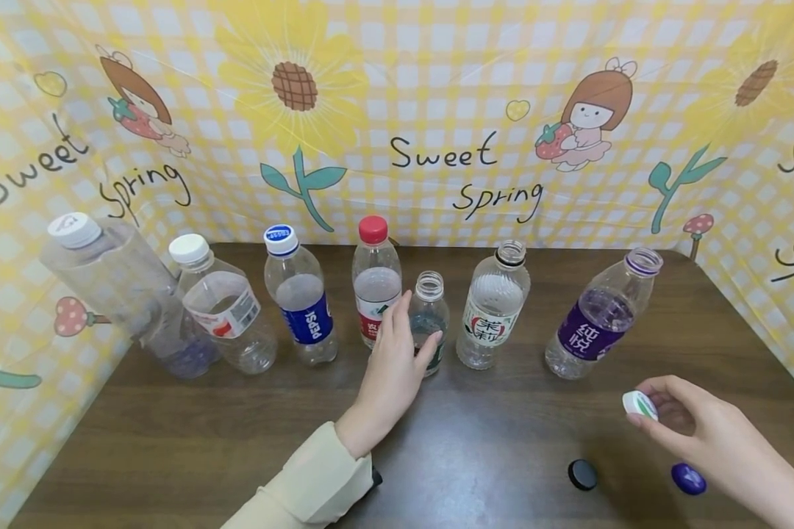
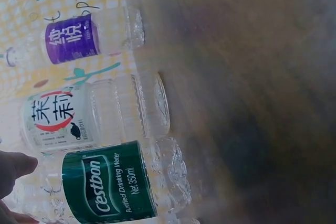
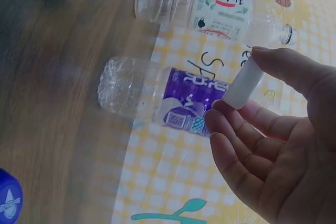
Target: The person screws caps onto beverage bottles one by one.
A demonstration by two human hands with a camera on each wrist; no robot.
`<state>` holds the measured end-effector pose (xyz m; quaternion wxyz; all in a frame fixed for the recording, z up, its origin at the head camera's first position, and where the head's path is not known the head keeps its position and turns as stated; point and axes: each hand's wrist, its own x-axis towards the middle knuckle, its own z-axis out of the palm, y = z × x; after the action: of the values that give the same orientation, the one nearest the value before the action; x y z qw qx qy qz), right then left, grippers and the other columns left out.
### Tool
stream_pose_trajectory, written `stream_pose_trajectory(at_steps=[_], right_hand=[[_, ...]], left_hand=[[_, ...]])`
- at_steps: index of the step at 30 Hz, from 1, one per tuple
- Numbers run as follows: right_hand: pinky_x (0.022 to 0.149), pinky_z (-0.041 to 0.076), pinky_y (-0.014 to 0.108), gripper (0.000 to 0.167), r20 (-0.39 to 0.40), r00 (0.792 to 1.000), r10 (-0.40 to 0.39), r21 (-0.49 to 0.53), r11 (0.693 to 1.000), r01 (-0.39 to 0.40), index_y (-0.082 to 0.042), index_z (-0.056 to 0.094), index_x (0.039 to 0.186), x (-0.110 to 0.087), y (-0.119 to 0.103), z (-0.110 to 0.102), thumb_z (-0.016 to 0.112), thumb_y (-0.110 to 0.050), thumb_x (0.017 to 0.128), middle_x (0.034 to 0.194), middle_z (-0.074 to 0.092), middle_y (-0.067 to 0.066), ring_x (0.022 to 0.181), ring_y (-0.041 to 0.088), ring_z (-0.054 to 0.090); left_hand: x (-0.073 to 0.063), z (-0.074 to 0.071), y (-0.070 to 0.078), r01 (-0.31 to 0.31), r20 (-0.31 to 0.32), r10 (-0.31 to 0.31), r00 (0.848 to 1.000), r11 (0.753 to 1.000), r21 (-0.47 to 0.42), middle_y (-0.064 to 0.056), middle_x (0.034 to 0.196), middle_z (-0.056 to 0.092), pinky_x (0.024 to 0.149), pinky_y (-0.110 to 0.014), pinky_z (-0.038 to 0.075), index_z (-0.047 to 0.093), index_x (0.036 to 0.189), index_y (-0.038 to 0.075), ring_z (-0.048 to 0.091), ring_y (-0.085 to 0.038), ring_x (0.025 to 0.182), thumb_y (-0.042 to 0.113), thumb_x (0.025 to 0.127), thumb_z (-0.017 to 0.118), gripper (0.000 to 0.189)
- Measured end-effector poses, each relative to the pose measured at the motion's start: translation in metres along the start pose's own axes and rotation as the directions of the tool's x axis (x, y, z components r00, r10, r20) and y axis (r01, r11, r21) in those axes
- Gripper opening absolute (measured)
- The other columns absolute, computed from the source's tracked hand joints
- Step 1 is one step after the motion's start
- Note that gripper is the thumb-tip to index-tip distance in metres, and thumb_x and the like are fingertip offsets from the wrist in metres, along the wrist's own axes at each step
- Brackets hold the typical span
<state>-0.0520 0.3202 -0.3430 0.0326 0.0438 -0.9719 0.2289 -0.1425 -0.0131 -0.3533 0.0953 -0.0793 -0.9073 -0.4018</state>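
In the head view, my left hand (image 1: 393, 360) is at the small uncapped Cestbon bottle (image 2: 107, 182), fingers extended on its left and thumb across its near right side. Whether they touch the bottle cannot be told. The bottle's green label shows in the left wrist view. My right hand (image 1: 701, 419) pinches a white bottle cap (image 1: 639, 405) with a green mark on its top, between thumb and fingers above the table at the right. In the right wrist view the cap (image 3: 243, 83) is seen edge-on. Below that hand lie a black cap (image 1: 582, 474) and a purple-blue cap (image 1: 689, 478).
Uncapped bottles stand at right: a jasmine-label bottle (image 1: 492, 327) and a purple-label bottle (image 1: 592, 323). Leftward are capped ones: red-capped (image 1: 373, 230), Pepsi (image 1: 304, 319), white-capped (image 1: 225, 308) and a large tilted-looking bottle (image 1: 115, 264). A patterned cloth (image 1: 437, 88) hangs behind the table (image 1: 172, 441).
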Motion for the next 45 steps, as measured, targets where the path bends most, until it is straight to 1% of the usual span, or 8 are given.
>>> stream_pose_trajectory(at_steps=[7,13,18,25,29,35,38,45], right_hand=[[0.062,0.047,0.018,0.029,-0.049,0.997,-0.054,0.0,0.999,0.054,-0.016,0.062,0.107,0.005,-0.016,-0.001,0.074,-0.025,0.082,0.094,0.069,-0.004,0.075,-0.016,0.053],[0.065,0.046,0.013,0.032,-0.111,0.986,-0.122,0.031,0.991,0.127,-0.013,0.063,0.107,0.01,-0.033,0.0,0.077,-0.019,0.079,0.095,0.068,-0.003,0.078,-0.016,0.052],[0.069,0.041,0.005,0.036,-0.189,0.958,-0.216,0.021,0.974,0.224,-0.014,0.064,0.107,0.014,-0.05,0.002,0.08,-0.013,0.075,0.093,0.068,-0.007,0.08,-0.014,0.052],[0.072,0.04,0.005,0.037,-0.234,0.914,-0.331,0.001,0.94,0.341,-0.019,0.064,0.105,0.019,-0.083,0.004,0.081,-0.013,0.073,0.091,0.065,-0.014,0.081,-0.009,0.056],[0.074,0.042,0.005,0.036,-0.247,0.879,-0.408,-0.02,0.909,0.416,-0.018,0.064,0.104,0.024,-0.105,0.005,0.081,-0.012,0.073,0.091,0.063,-0.015,0.081,-0.004,0.058],[0.078,0.051,0.021,0.035,-0.232,0.845,-0.482,-0.043,0.873,0.486,-0.018,0.064,0.106,0.03,-0.131,0.004,0.08,-0.015,0.074,0.097,0.065,-0.015,0.087,0.001,0.06],[0.079,0.053,0.029,0.034,-0.219,0.839,-0.498,-0.042,0.864,0.502,-0.018,0.065,0.107,0.033,-0.14,0.002,0.078,-0.017,0.076,0.101,0.067,-0.013,0.091,0.004,0.062],[0.078,0.055,0.033,0.036,-0.183,0.827,-0.531,-0.055,0.846,0.531,-0.016,0.065,0.11,0.039,-0.151,0.003,0.078,-0.018,0.076,0.103,0.068,-0.007,0.093,0.008,0.064]], left_hand=[[-0.019,-0.006,-0.002,-0.039,-0.02,0.039,0.999,0.999,0.018,-0.017,0.138,0.045,0.104,-0.046,0.044,0.033,0.144,0.003,0.048,-0.029,0.127,0.028,0.089,0.067,0.069],[-0.038,-0.008,0.002,-0.089,-0.001,0.089,0.996,0.996,0.031,-0.017,0.132,0.048,0.099,-0.044,0.047,0.035,0.142,0.003,0.051,-0.029,0.121,0.027,0.086,0.07,0.07],[-0.05,-0.008,0.005,-0.145,0.016,0.144,0.989,0.988,0.047,-0.016,0.128,0.05,0.095,-0.044,0.05,0.035,0.144,0.005,0.052,-0.027,0.116,0.025,0.085,0.071,0.072],[-0.067,-0.002,0.008,-0.241,0.002,0.241,0.971,0.969,0.048,-0.011,0.122,0.051,0.087,-0.04,0.053,0.038,0.144,0.009,0.054,-0.023,0.109,0.022,0.082,0.073,0.073],[-0.074,0.001,0.011,-0.246,0.035,0.245,0.969,0.968,0.038,-0.009,0.121,0.05,0.086,-0.039,0.054,0.039,0.143,0.01,0.055,-0.021,0.108,0.025,0.081,0.074,0.072],[-0.079,0.002,0.015,-0.259,0.063,0.256,0.965,0.965,0.036,-0.009,0.121,0.05,0.082,-0.037,0.055,0.039,0.143,0.011,0.056,-0.02,0.106,0.026,0.082,0.074,0.072],[-0.081,0.004,0.015,-0.294,0.039,0.292,0.956,0.955,0.038,-0.009,0.121,0.05,0.081,-0.036,0.055,0.041,0.142,0.009,0.056,-0.019,0.106,0.025,0.08,0.075,0.072],[-0.084,0.008,0.016,-0.307,0.054,0.304,0.951,0.951,0.04,-0.008,0.122,0.049,0.078,-0.035,0.055,0.041,0.141,0.01,0.056,-0.018,0.104,0.024,0.08,0.074,0.071]])
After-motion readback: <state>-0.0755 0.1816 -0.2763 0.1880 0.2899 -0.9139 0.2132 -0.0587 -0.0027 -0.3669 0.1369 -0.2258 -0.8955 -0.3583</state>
